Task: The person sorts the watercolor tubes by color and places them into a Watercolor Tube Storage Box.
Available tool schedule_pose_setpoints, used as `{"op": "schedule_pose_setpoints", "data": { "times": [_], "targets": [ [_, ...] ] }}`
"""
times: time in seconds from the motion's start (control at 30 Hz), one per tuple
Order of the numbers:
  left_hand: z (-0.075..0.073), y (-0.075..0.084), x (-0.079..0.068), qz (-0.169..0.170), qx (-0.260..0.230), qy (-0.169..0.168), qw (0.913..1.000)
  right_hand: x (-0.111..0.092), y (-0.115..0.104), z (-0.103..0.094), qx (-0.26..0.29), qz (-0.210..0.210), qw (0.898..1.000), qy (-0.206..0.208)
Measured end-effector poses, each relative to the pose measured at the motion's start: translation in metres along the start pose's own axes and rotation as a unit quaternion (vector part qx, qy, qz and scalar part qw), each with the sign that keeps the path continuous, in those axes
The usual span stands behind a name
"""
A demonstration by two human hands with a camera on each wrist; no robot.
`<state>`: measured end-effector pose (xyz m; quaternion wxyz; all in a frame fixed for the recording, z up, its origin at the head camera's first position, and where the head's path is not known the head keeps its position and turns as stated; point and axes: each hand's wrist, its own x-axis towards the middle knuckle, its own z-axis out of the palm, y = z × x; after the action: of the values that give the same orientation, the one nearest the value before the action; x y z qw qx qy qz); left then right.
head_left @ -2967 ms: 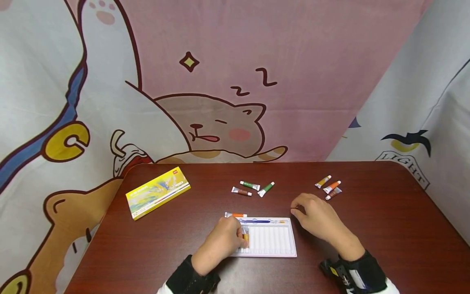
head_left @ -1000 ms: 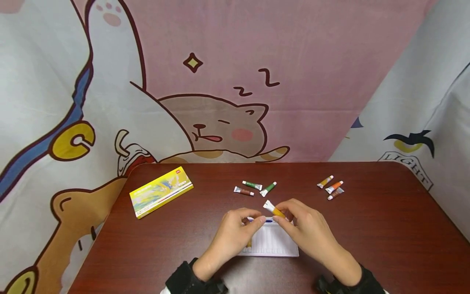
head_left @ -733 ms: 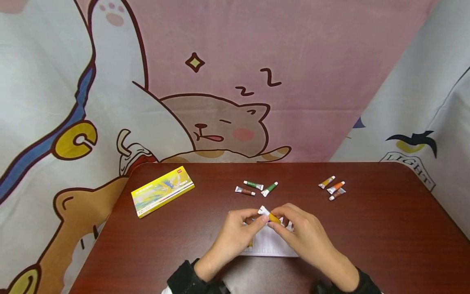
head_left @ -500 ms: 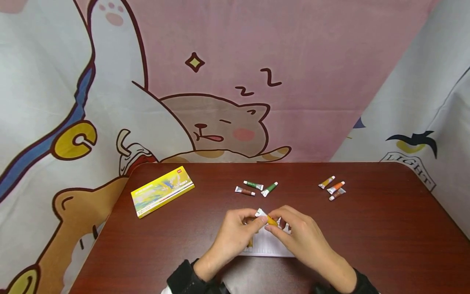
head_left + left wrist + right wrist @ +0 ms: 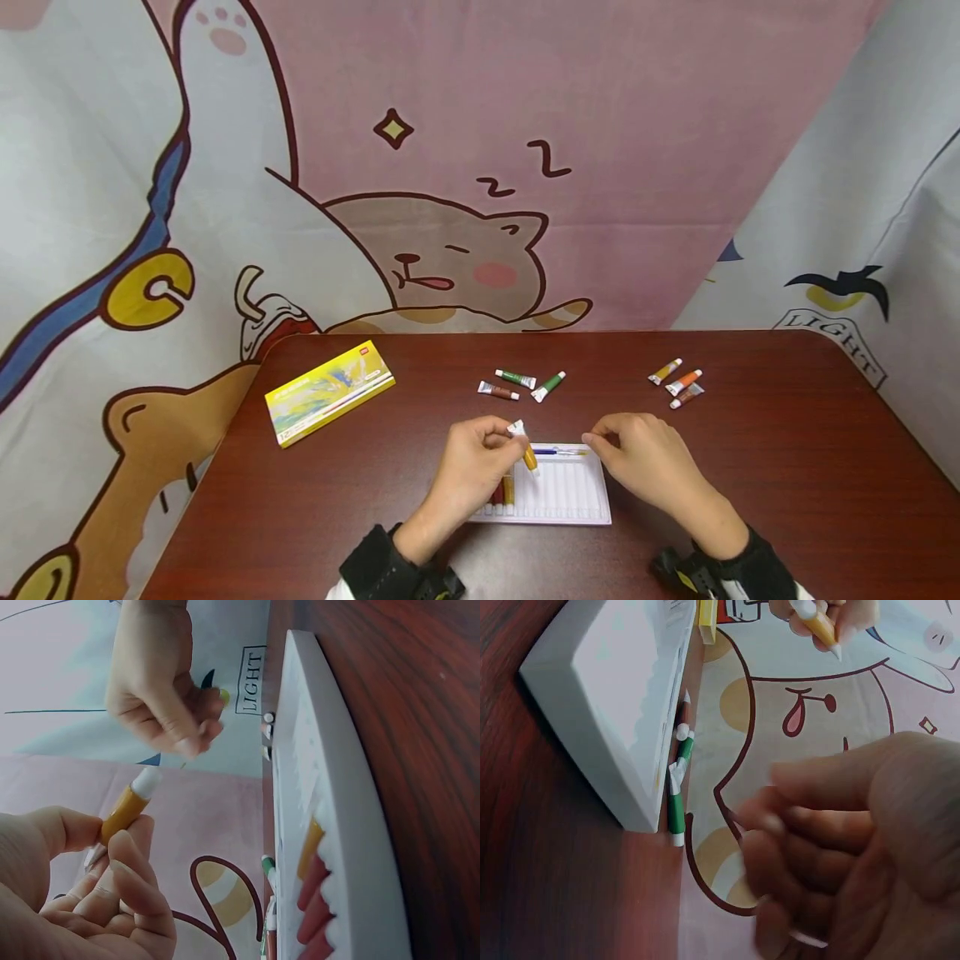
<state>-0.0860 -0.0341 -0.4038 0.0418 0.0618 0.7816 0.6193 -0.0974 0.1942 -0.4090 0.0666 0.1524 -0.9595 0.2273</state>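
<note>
Tube of mustard-yellow paint [image 5: 531, 458]: left hand [image 5: 472, 460] pinches it, I guess leaving its white cap [image 5: 146, 782] free; right hand [image 5: 652, 454], loosely curled, holds nothing by the white plastic tray's [image 5: 570, 492] far right corner.

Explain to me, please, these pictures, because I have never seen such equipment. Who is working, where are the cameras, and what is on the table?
No machine works here: a person uses two bare hands. The wide picture comes from a camera on the head; the two tilted ones come from cameras on the wrists.

The left hand pinches a yellow paint tube above the white tray. The right hand, near the tray's right side, seems to hold nothing.

In the tray lie a paintbrush, another yellow tube and some red tubes. Farther back on the table are two green tubes, a brown tube, three more tubes to the right, and a yellow box to the left.
</note>
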Motion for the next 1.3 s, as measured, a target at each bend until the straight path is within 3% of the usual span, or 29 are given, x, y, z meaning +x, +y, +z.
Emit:
{"op": "schedule_pose_setpoints", "data": {
  "times": [0.27,0.43,0.6,0.9,1.3],
  "targets": [
    [-0.002,-0.016,0.003,0.002,0.072,-0.011,0.9973,-0.004,0.005,0.001,-0.038,0.062,0.989,-0.128],
    [-0.004,-0.020,0.004,0.006,0.124,-0.017,0.9921,-0.006,0.005,0.002,-0.051,0.074,0.982,-0.169],
    [-0.003,-0.026,0.004,0.007,0.179,-0.021,0.9836,-0.007,0.006,0.005,-0.057,0.075,0.979,-0.183],
    [-0.001,-0.031,0.002,0.006,0.228,-0.038,0.9728,-0.008,0.007,0.008,-0.054,0.067,0.980,-0.181],
    [-0.001,-0.030,0.000,-0.008,0.240,-0.058,0.9689,-0.008,0.007,0.009,-0.050,0.079,0.977,-0.191]
  ]
}}
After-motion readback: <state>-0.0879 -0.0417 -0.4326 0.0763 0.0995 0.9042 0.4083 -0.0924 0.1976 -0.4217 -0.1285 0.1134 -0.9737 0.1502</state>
